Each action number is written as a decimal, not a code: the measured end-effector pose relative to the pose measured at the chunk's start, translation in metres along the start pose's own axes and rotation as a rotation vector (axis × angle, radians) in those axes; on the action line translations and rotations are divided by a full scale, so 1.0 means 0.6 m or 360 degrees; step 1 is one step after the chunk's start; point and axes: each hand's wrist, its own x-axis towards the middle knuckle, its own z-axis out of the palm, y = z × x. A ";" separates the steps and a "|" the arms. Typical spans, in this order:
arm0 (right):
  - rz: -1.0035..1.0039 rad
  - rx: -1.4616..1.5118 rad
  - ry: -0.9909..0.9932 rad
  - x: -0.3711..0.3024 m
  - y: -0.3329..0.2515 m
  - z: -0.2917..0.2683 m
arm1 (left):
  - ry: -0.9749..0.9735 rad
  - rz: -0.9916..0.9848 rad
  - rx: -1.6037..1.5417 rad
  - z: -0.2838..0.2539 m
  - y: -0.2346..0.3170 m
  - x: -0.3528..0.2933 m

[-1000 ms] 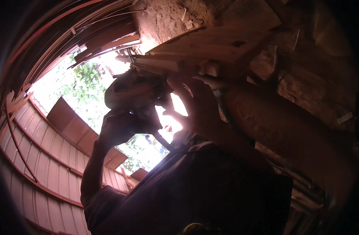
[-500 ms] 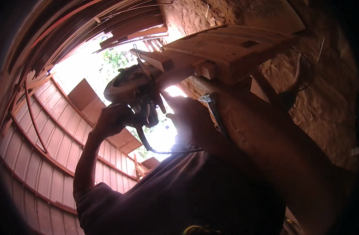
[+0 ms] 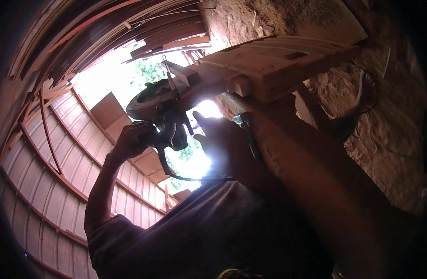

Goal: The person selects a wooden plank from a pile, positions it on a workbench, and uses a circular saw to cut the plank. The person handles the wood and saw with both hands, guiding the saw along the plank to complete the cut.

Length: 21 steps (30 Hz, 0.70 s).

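A dark handheld circular saw [image 3: 150, 102] with a rounded housing stands at the end of a wooden workpiece [image 3: 213, 79], mostly in silhouette against bright light. My left hand [image 3: 135, 139] is wrapped round its handle, and a black cord [image 3: 163, 162] loops down from there toward my shirt. My right hand [image 3: 225, 139] is just to the right of the saw, thumb and forefinger spread, with a gap of glare between them and the tool. A watch-like band [image 3: 245, 120] circles that wrist. Glare and shadow hide the other right fingers and the blade.
Wide boards [image 3: 278, 65] extend to the upper right, with a small wood block [image 3: 241, 86] at their near edge. Long timber strips [image 3: 162, 23] are stacked at the top. A ribbed metal wall [image 3: 60, 162] stands at left, and rough brown ground [image 3: 385, 135] lies at right.
The whole view has shifted slightly, so most things sit a little further right and lower. My right forefinger is raised more clearly away from the saw. My left hand keeps its grip.
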 end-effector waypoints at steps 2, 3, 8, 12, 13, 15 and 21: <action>-0.0071 0.0075 0.0148 0.000 0.001 0.005 | -0.0017 -0.0035 -0.0009 0.000 -0.002 -0.003; -0.0107 0.0113 0.0220 -0.001 0.003 0.007 | 0.0009 -0.0026 0.0023 0.001 -0.001 -0.003; -0.0040 0.0176 -0.0123 -0.003 0.003 0.005 | 0.0072 -0.0072 0.0072 0.006 0.002 -0.010; 0.0073 0.0233 0.0043 0.001 -0.009 0.003 | -0.0055 -0.0240 0.0021 -0.004 0.022 -0.001; 0.0074 0.0190 0.0010 0.002 -0.012 0.002 | -0.0072 -0.0265 0.0020 -0.005 0.023 -0.003; 0.0076 0.0101 -0.0054 0.006 -0.017 -0.002 | -0.0076 -0.0289 0.0002 -0.004 0.022 -0.005; 0.0022 0.0205 0.0062 0.006 -0.019 -0.004 | -0.0035 -0.0215 0.0003 -0.001 0.012 -0.009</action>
